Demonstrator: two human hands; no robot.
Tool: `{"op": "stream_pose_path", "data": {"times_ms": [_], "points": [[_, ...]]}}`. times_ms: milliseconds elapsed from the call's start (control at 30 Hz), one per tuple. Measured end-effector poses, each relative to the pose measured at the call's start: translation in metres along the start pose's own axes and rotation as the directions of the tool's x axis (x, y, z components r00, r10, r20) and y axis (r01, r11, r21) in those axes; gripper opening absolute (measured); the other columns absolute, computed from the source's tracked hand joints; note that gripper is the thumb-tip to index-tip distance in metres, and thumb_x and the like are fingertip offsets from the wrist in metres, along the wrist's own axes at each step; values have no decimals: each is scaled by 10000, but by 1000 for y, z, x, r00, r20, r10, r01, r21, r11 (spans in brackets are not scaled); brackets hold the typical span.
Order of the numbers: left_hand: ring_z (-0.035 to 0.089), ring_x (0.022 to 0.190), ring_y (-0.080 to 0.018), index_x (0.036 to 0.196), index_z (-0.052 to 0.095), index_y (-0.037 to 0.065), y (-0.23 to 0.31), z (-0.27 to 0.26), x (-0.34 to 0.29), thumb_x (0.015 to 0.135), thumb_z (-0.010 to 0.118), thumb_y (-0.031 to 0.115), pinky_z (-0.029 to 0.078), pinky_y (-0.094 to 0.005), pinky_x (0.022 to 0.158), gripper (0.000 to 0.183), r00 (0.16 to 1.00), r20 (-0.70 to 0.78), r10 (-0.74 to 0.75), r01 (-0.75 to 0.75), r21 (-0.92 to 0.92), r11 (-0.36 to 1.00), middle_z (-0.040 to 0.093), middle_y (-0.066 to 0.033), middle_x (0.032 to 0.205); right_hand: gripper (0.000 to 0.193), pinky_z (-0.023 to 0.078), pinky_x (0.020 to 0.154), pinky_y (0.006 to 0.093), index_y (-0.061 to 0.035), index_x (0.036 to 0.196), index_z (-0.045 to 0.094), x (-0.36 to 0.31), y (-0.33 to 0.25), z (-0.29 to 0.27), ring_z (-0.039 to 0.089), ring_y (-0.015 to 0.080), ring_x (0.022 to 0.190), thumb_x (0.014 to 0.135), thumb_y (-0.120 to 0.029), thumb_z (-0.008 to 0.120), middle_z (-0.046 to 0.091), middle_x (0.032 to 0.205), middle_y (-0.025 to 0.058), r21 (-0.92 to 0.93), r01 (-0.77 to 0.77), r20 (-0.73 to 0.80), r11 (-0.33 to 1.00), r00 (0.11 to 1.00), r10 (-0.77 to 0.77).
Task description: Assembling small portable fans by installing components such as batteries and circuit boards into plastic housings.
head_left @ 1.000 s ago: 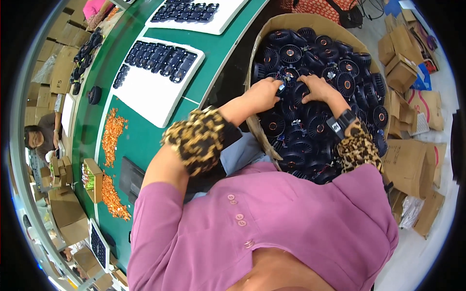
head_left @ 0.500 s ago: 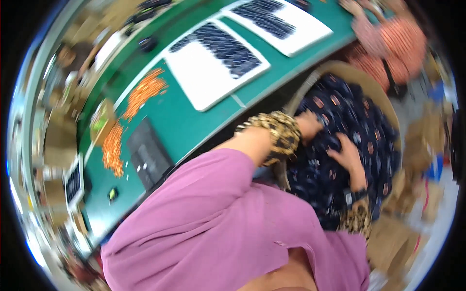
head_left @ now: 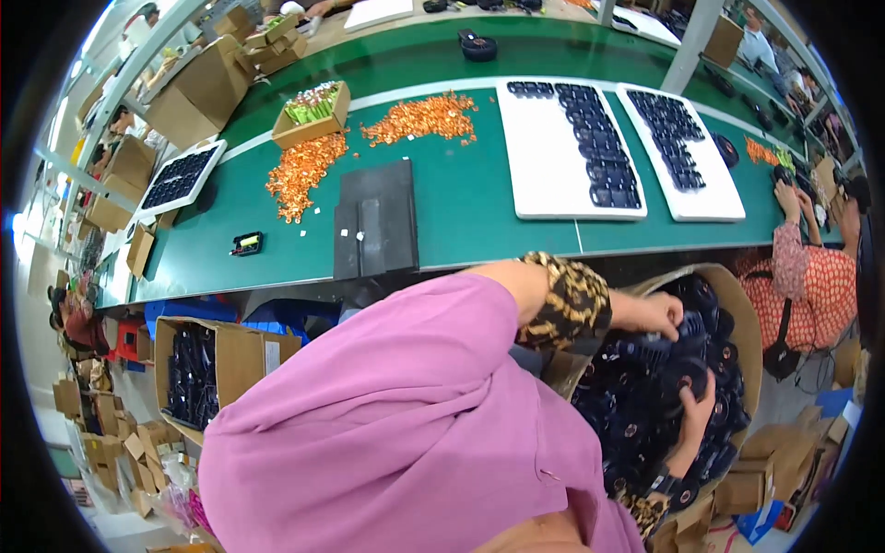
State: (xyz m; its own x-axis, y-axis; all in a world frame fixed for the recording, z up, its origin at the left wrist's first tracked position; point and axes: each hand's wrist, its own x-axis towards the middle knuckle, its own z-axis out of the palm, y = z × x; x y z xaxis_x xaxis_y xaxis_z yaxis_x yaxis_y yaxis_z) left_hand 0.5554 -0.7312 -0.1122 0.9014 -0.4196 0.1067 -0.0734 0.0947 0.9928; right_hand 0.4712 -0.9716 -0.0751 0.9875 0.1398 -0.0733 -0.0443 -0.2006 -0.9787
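Observation:
A large cardboard bin (head_left: 749, 323) at the right is heaped with dark plastic housings (head_left: 616, 392), some with a round end and a copper-coloured ring. Both my hands are inside its opening. My left hand (head_left: 656, 314) has curled fingers pinched at a dark ribbed housing (head_left: 690, 326) near the bin's far side. Closer to me, my right hand (head_left: 698, 410) grips a round-ended dark housing (head_left: 683, 376), thumb across its front. The undersides of both housings are hidden among the others.
Beyond the bin runs a green workbench (head_left: 461, 207) with white trays (head_left: 544, 175) of dark parts, orange pieces (head_left: 424, 120), a black flat board (head_left: 378, 217) and a small box of green-wrapped cells (head_left: 312, 111). A co-worker (head_left: 807, 290) sits right of the bin. Another carton (head_left: 253, 355) stands left.
My view has swung toward the bench and right. My left hand went from reaching into the pile to pinching a housing; my right, earlier spread over the pile, now grips a round-ended one.

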Motion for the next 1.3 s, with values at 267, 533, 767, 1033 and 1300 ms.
{"op": "stream_pose_path", "data": {"times_ms": [267, 533, 767, 1033, 1300], "points": [[475, 529, -77, 676, 486, 117, 37, -19, -18, 745, 688, 7, 361, -231, 467, 240, 971, -117, -208, 118, -523, 844, 522, 22, 606, 530, 418, 905, 277, 33, 1247, 449, 24, -45, 3, 549, 163, 995, 756, -50, 629, 558, 1125, 72, 138, 25, 58, 990, 998, -34], [599, 704, -110, 713, 501, 80, 191, -185, -150, 758, 689, 49, 429, -216, 565, 196, 939, -272, 211, -264, -178, 948, 544, 3, 684, 470, 432, 920, 334, 26, 1301, 391, 68, -116, 169, 537, 202, 1051, 864, -65, 536, 526, 1176, 122, 320, 27, 343, 947, 929, -142], [501, 664, -152, 712, 485, 28, 247, -302, -392, 762, 591, 35, 428, -299, 635, 118, 703, -620, 350, 326, 717, 616, 502, -61, 675, 488, 440, 772, 233, -57, 1296, 440, 107, -157, 384, 524, 109, 938, 858, -198, 602, 551, 1064, 48, -105, 184, 780, 977, 624, -34], [532, 726, -291, 697, 520, 72, 178, -294, -477, 679, 527, -31, 397, -401, 687, 105, 673, -582, 457, 532, 810, 248, 519, -84, 696, 460, 459, 855, 348, -43, 1201, 522, 142, -199, 480, 578, 285, 985, 793, -216, 644, 575, 1111, 165, -209, 936, 759, 282, 337, -556], [513, 797, -278, 829, 498, 74, 168, -288, -474, 739, 557, 20, 369, -391, 789, 120, 622, -594, 510, 580, 788, 209, 511, -83, 767, 416, 491, 804, 391, -22, 1029, 627, 156, -255, 699, 622, 327, 906, 757, -336, 648, 651, 957, 169, -235, 835, 686, 498, 505, -523]]}}
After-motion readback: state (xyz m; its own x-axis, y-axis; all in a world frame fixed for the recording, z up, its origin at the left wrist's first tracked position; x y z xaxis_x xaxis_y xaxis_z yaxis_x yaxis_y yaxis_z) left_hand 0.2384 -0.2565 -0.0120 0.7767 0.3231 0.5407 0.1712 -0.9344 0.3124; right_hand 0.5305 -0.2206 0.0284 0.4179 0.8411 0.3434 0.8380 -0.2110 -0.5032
